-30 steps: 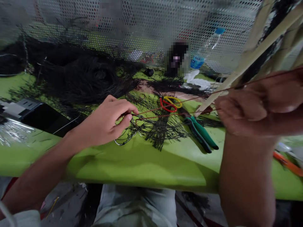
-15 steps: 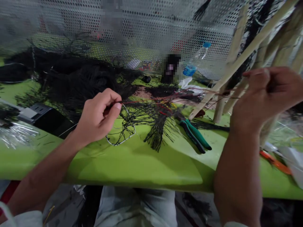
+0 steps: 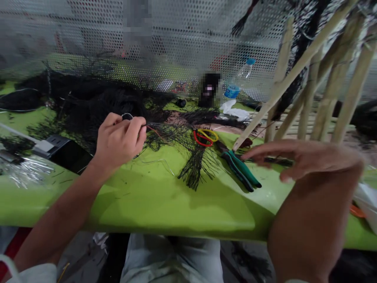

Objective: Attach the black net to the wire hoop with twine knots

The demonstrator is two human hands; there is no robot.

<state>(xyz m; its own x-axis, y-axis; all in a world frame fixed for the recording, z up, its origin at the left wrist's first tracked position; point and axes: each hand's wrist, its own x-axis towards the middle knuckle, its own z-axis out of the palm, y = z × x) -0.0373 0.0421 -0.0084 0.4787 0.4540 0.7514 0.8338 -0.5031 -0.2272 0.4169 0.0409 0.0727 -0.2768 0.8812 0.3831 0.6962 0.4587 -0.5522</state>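
My left hand (image 3: pixel 122 141) is closed in a pinch above the work surface, with a reddish-brown thread (image 3: pixel 156 131) trailing from its fingertips. A bit of pale wire loop shows behind its knuckles; how it is held is hidden. My right hand (image 3: pixel 306 161), slightly blurred, is stretched out with its fingers apart and nothing visible in it. Its fingertips are nearest to green-handled pliers (image 3: pixel 241 171) lying on the table. Between the hands lie a black net bundle (image 3: pixel 194 169) with a fringed end and red and yellow loops (image 3: pixel 203 137).
A green table (image 3: pixel 176 208) runs along the front. Black netting (image 3: pixel 97 94) is heaped at the left, behind a black power bank (image 3: pixel 64 153). A perforated metal panel (image 3: pixel 182 43) stands behind. Wooden sticks (image 3: pixel 282 86) lean at the right, near a plastic bottle (image 3: pixel 235 84).
My right hand has dropped toward the pliers and opened; the reddish thread no longer stretches between my hands. My left hand has turned over slightly, and the wire loop has moved up with it.
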